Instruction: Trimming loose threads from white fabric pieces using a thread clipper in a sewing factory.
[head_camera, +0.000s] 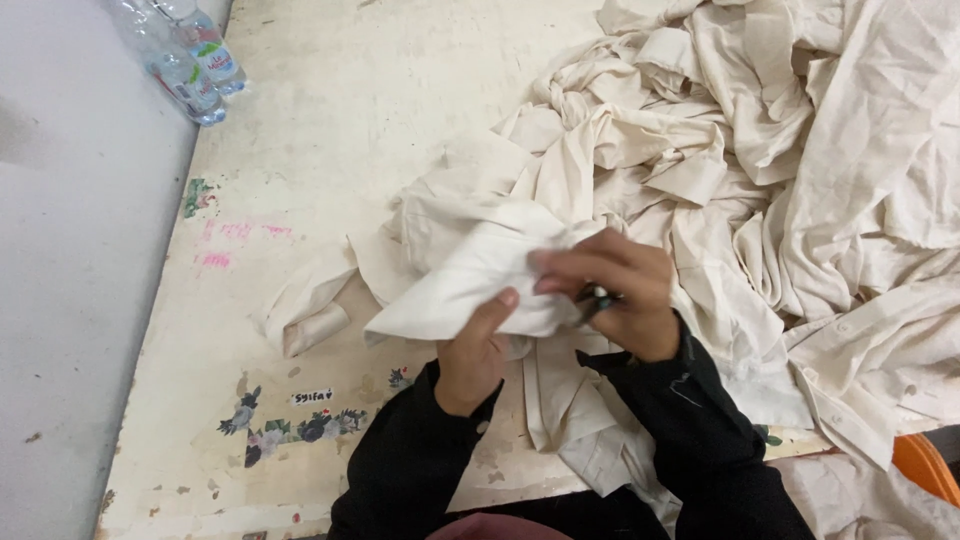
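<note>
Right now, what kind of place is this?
Probably a sewing workshop: a heap of cream shirts covers a worn table, and both hands work one piece.

Cream garment (470, 285), black sleeves (420, 470), stained off-white table (330, 130).

- We see bare counter (330, 130) on the left and centre, open for a hand to pass.
- A heap of cream garments (760, 150) fills the right half and blocks that side.
- Two plastic bottles (190, 60) lie at the far left edge, well apart from the heap.
- One folded sleeve (305, 315) juts from the heap into the near open stretch.
</note>
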